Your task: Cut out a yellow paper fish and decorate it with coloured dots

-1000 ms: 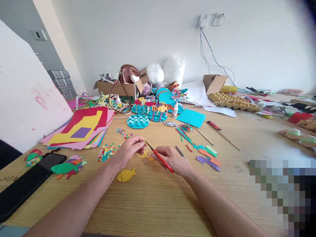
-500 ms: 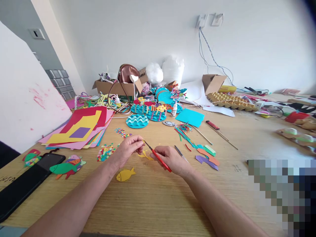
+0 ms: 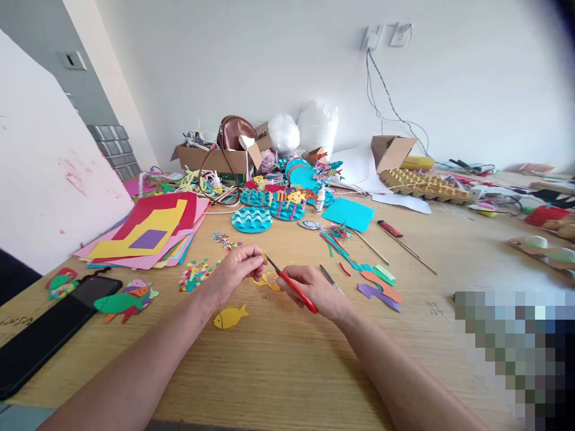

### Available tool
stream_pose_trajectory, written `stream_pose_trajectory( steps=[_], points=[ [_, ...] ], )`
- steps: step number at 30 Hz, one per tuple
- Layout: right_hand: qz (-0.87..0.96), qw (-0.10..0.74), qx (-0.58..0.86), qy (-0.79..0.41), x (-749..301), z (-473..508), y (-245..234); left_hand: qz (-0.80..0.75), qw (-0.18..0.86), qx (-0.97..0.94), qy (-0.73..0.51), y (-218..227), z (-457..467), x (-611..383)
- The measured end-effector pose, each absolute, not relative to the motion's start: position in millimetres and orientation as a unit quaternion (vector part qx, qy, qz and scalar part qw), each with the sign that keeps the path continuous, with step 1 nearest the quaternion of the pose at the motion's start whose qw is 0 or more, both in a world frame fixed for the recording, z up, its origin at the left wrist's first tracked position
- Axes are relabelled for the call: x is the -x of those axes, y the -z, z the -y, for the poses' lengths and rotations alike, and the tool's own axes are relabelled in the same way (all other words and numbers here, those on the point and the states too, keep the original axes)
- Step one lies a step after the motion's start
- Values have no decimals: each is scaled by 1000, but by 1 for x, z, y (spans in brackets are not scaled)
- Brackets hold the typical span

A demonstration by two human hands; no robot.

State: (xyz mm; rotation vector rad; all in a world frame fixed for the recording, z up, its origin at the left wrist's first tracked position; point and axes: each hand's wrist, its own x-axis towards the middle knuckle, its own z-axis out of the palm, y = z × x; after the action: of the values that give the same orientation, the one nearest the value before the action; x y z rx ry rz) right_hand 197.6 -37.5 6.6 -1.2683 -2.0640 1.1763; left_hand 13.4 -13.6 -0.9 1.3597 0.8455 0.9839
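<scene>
My left hand (image 3: 236, 269) is closed in a pinch on a small yellow paper piece, with yellow paper scraps (image 3: 266, 281) lying below it on the wooden table (image 3: 287, 359). My right hand (image 3: 312, 287) grips red-handled scissors (image 3: 291, 285), whose dark tips point up-left to the left hand's fingertips. A yellow paper fish (image 3: 230, 317) lies on the table just below my left wrist.
A black phone (image 3: 49, 329) and a green paper fish (image 3: 119, 302) lie at the left, with a stack of coloured sheets (image 3: 148, 233) behind. Confetti (image 3: 195, 276), paper strips (image 3: 377, 284), teal wave discs (image 3: 251, 219), cardboard boxes (image 3: 215, 158) and an egg tray (image 3: 422, 184) crowd the back.
Both hands stay in nearly the same place with the scissors at the paper piece. The view has shifted slightly.
</scene>
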Motion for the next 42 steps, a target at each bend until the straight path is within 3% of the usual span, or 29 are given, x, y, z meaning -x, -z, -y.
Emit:
stream_pose_trajectory(
  steps=[15,22,28,35,42],
  points=[
    [765,238,482,-356,-197,38,-7,-361,603,-584,-404,0,13,-11],
    [684,250,461,-507,-198,39,-6,-357,603,-586,-407,2,11,-9],
    [629,332,424,-561,-198,37,-2,-383,570,-588,-428,1,13,-14],
    [504,483,403,-592,-186,38,5,-377,497,-626,-469,10,18,-25],
    [433,529,363,-633,-181,41,9,-371,430,-659,-492,14,25,-33]
  ],
)
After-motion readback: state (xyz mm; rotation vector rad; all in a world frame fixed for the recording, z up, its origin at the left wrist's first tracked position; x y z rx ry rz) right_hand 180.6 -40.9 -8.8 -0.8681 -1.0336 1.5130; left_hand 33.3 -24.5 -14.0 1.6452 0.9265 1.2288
